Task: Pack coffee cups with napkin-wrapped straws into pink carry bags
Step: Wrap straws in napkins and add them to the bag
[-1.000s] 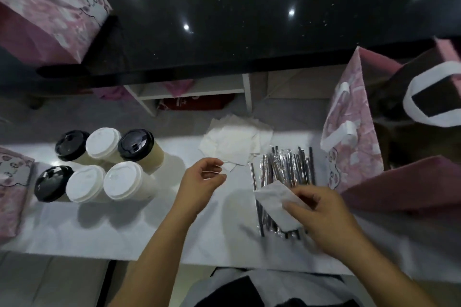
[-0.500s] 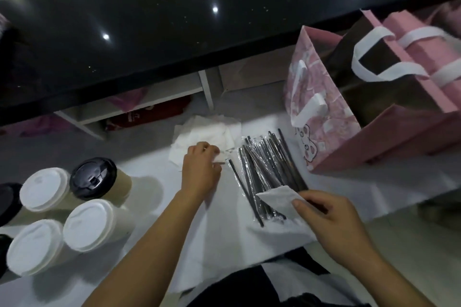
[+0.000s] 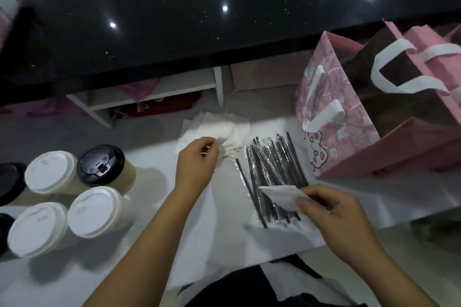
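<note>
Napkin pile [image 3: 214, 129]: left hand [image 3: 197, 164] is now pinching its top sheet. Right hand [image 3: 334, 217] is still pinching a napkin [image 3: 282, 195] over straws [image 3: 269, 164]; wrapping likely starting.

Before you lie white napkins [image 3: 222, 129], black straws [image 3: 272, 164] in clear wrap, cups [image 3: 96, 210] with white lids and one with a black lid [image 3: 99, 164] over cream sides, and a pink cartoon-printed bag [image 3: 349, 137] with white handles [image 3: 326, 114].

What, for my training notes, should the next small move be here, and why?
Probably the right hand picks one straw from the straw pile into its napkin: that napkin hangs right over the pile's near ends with no straw visibly in it, while the left hand pinches at the napkin stack.
</note>
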`<state>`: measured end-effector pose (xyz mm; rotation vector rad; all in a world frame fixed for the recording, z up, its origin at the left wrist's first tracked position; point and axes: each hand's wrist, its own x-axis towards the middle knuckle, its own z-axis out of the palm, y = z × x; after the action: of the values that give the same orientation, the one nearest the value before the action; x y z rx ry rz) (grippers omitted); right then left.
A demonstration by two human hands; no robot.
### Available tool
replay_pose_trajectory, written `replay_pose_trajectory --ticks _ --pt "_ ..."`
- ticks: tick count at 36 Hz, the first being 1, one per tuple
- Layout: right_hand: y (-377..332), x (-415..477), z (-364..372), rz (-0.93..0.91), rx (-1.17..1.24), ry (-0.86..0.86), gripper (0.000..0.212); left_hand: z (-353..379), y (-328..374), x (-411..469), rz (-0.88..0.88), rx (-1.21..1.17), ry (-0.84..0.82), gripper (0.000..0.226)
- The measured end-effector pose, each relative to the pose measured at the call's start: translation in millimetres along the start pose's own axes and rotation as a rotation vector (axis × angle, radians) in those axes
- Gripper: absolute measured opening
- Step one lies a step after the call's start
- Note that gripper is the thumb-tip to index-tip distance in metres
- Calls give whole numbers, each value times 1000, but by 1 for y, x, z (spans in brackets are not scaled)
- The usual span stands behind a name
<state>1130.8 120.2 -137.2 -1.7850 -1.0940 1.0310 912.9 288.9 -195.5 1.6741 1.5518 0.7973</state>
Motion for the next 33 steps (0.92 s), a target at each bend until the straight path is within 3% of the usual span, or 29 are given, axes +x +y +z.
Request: replay_pose_trajectory --ticks 4,6,9,12,17,24,29,33 --pt "-22 13 -3 -36 128 -156 20 -15 26 -22 -190 -360 26 31" --pt "-33 19 -5 -19 232 -306 6 -20 37 -34 -353 -619 -37 27" --pt "-43 28 -7 38 448 -436 10 -26 50 -51 -445 -893 -204 17" --pt "-49 38 0 140 631 -445 10 -26 57 -67 -464 -1051 -351 46" --pt "-44 52 9 325 700 -388 28 -16 69 -85 -506 -1085 -389 46" --pt "-35 60 7 405 577 -366 32 -4 72 -100 -587 -1130 -288 47" --pt "-37 61 7 389 565 -377 10 -2 68 -104 -673 -1218 -207 43" --pt "-35 60 9 373 580 -364 8 3 67 -109 -585 -1062 -129 37"
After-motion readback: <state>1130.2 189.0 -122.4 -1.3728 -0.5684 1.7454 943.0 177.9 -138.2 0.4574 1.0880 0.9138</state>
